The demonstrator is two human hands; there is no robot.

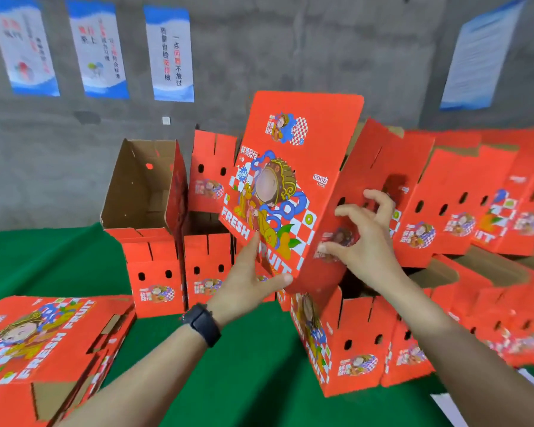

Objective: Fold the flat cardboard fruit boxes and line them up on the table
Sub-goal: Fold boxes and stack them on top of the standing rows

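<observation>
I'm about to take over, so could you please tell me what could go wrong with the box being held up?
The tilted box is supported only at its lower end by the left hand and right hand, so it might slip. It hangs close to the stacked boxes; a bump could topple the open box perched on top.

Both arms extended forward, left hand flat, fingers straight, right hand fingers spread and bent
</observation>
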